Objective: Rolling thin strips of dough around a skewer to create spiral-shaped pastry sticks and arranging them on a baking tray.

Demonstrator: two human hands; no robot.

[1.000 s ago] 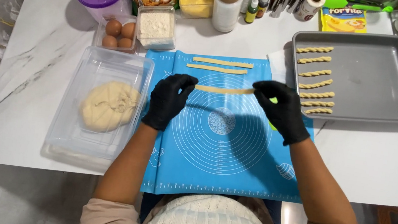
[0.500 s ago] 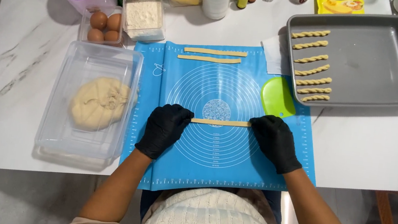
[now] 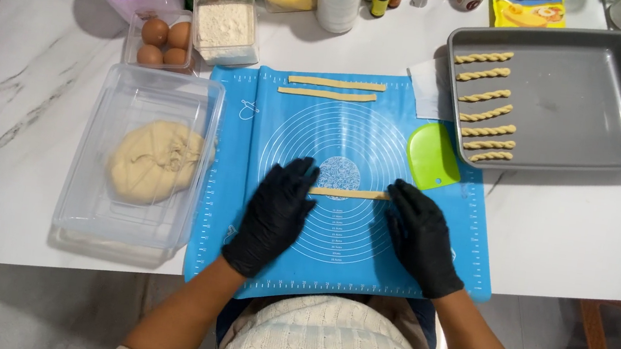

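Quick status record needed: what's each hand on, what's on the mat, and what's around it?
left hand: black glove, flat on left end of dough strip
right hand: black glove, flat on strip's right end
blue silicone mat: two more strips at far edge, green scraper at right
baking tray: seven twisted sticks along left side
clear tub: dough ball inside
eggs: behind tub

I see mat (image 3: 365,244) centred on tabletop (image 3: 571,238). Dough strip (image 3: 349,193) lies across mat middle, my left hand (image 3: 274,213) on its left end, right hand (image 3: 420,235) on right end. Two more strips (image 3: 333,89) at mat's far edge. Tub with dough ball (image 3: 156,160) left of mat; tray (image 3: 595,107) holding twisted sticks (image 3: 485,105) far right; scraper (image 3: 431,156) between.
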